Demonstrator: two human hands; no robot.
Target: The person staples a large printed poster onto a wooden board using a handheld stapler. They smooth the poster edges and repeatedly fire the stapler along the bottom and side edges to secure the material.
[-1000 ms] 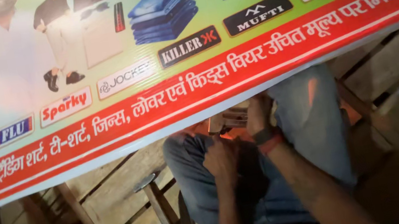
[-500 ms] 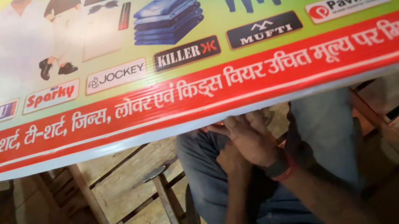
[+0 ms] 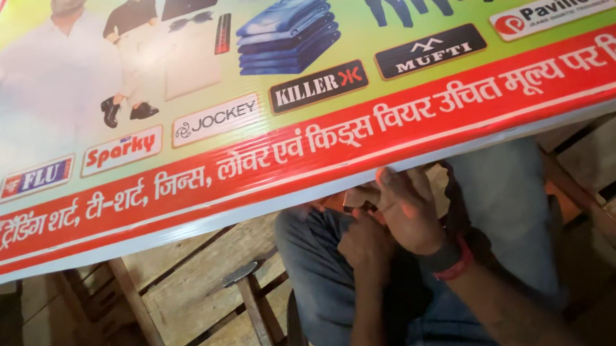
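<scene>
A large printed banner board, green above with a red band along its near edge, lies slanted across the upper part of the view. Just under that near edge, over the person's lap in blue jeans, both hands meet. The right hand, with a red and black band at the wrist, has its fingers curled narrowly, the tips touching the board's lower edge. The left hand is bunched in a loose fist just beside it; whether it pinches anything cannot be told, as a small pale thing between the hands is too blurred. A hammer stands on the wooden slatted pallet left of the knees. Compared with half a second ago, the board sits slightly higher and further right, and the right hand has rotated closer to the left.
</scene>
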